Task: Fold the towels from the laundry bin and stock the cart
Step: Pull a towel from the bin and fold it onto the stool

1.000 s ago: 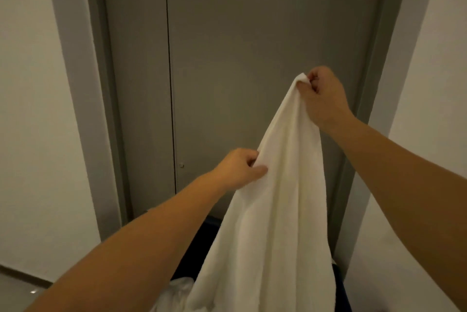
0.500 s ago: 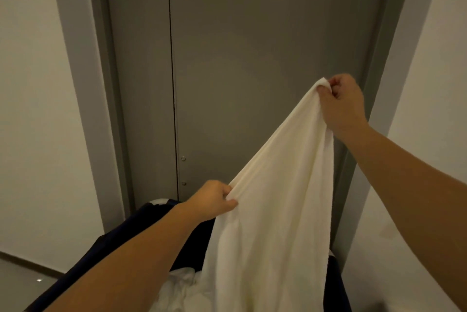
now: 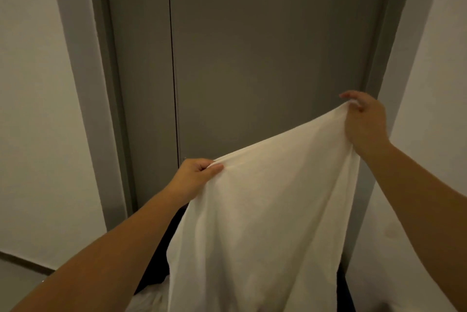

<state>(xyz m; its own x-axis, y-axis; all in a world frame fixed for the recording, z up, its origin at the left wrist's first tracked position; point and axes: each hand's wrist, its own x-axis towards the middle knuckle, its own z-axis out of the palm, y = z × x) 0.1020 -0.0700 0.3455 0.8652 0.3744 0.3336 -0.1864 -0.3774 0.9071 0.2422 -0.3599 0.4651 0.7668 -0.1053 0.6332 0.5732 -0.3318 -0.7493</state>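
Towel [image 3: 265,210] hangs over the bin [image 3: 156,261], top edge slanting up from your left hand [image 3: 194,174], fingers [image 3: 216,167] pinching it, to your right hand [image 3: 364,122], higher, farther right, pinching the corner, forefinger lifted.

White towel [image 3: 262,223] hanging spread, top edge slanted.

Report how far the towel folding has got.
Done: nothing folded or stocked is visible. In hand: one white towel held spread by its top edge, left hand and right hand gripping it above the dark bin. Left: fold it, then the white laundry still in the bin.
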